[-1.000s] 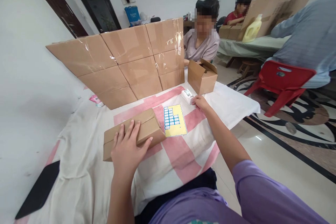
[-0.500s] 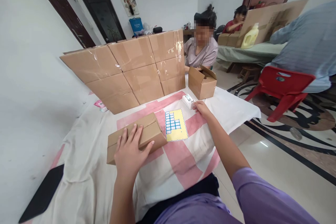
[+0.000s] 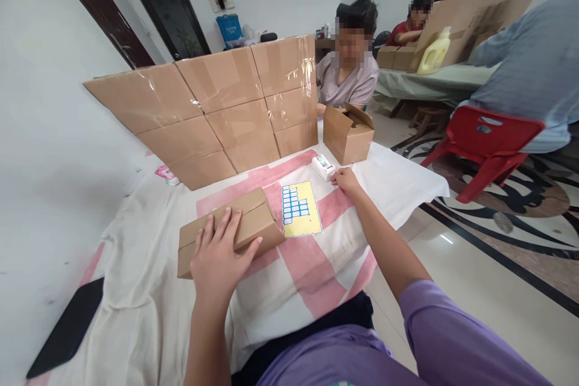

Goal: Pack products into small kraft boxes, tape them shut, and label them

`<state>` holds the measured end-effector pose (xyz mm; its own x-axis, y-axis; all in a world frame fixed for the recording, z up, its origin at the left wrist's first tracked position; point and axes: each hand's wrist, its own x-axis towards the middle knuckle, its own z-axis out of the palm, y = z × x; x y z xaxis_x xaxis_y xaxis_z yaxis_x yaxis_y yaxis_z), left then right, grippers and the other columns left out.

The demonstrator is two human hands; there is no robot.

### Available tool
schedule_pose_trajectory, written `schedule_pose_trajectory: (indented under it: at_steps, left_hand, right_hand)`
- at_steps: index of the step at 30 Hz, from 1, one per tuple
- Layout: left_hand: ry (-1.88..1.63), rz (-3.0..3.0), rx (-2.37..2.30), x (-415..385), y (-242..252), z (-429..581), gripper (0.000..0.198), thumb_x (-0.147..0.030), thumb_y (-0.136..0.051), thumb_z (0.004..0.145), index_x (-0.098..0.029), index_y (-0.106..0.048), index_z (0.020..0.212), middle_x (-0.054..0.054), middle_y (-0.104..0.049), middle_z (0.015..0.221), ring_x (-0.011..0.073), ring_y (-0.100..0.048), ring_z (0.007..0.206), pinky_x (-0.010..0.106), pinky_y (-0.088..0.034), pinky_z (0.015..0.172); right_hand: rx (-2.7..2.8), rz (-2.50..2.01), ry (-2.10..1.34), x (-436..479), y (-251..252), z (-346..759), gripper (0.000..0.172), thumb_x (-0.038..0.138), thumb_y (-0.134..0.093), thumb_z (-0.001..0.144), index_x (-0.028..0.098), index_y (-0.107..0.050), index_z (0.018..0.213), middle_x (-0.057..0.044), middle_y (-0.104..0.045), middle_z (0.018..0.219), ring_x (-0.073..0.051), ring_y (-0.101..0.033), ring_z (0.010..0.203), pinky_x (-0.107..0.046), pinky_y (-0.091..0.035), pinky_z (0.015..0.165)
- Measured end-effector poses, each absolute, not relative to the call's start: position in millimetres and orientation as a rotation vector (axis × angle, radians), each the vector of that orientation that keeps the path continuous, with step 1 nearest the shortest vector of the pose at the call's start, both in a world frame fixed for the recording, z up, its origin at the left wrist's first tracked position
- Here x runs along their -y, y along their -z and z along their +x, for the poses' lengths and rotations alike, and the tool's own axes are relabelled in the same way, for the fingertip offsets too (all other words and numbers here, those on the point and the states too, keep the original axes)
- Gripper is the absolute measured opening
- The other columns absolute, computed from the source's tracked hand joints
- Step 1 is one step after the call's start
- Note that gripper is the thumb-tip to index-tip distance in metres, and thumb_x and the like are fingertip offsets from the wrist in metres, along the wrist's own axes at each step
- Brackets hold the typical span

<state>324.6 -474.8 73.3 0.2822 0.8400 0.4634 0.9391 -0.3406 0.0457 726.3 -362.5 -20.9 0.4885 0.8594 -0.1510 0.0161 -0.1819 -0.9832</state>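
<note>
My left hand (image 3: pixel 221 250) lies on top of a closed cardboard box (image 3: pixel 253 214), fingers spread and palm down. Just right of the box is a yellow sheet (image 3: pixel 312 217) with rows of blue-edged white rectangles. Beyond the sheet sits a small white box-shaped device (image 3: pixel 322 167) with a greyish patch on top. At its near right end is my right hand (image 3: pixel 347 183), fingers closed in a pinch. What the fingertips pinch, if anything, is too small to make out.
A wall of stacked, taped cardboard boxes (image 3: pixel 235 105) stands across the table's back left. An open carton (image 3: pixel 357 143) is at the back right, with a seated person (image 3: pixel 348 81) behind it. A black flat object (image 3: pixel 67 325) lies at lower left. A red chair (image 3: pixel 495 139) stands off to the right.
The whole view has shifted slightly, with things sitting a little higher in the picture. My left hand stays on the box and my right hand stays at the white device's end.
</note>
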Motion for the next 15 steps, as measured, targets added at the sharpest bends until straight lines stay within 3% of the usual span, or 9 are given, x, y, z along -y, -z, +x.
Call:
schedule_pose_trajectory:
  at_steps: [9, 12, 15]
  left_hand:
    - [0.612, -2.308, 1.634, 474, -71, 324, 0.066, -0.055, -0.055, 0.090, -0.022, -0.053, 0.147, 0.005, -0.051, 0.154, 0.0414, -0.042, 0.144, 0.057, -0.035, 0.117]
    - [0.596, -2.308, 1.635, 472, -70, 323, 0.066, -0.056, -0.055, 0.090, -0.021, -0.053, 0.147, 0.005, -0.051, 0.154, 0.0418, -0.042, 0.144, 0.058, -0.036, 0.117]
    - [0.595, -2.308, 1.635, 471, -69, 324, 0.066, -0.056, -0.055, 0.090, -0.021, -0.053, 0.147, 0.005, -0.051, 0.154, 0.0424, -0.042, 0.144, 0.058, -0.036, 0.117]
  right_hand:
    - [0.818, -1.528, -0.874, 379, 5, 718, 0.032, 0.037, -0.063, 0.099, 0.015, -0.062, 0.123, -0.008, -0.066, 0.118, -0.020, -0.067, 0.097, -0.039, -0.059, 0.083]
    - [0.859, -1.432, -0.838, 392, -6, 710, 0.026, 0.039, -0.063, 0.097, 0.014, -0.065, 0.103, -0.004, -0.066, 0.099, -0.015, -0.063, 0.081, -0.030, -0.055, 0.072]
    - [0.925, -1.292, -0.843, 406, -21, 694, 0.031, 0.044, -0.064, 0.090, 0.017, -0.058, 0.075, -0.001, -0.058, 0.080, -0.012, -0.054, 0.071, -0.024, -0.046, 0.065]
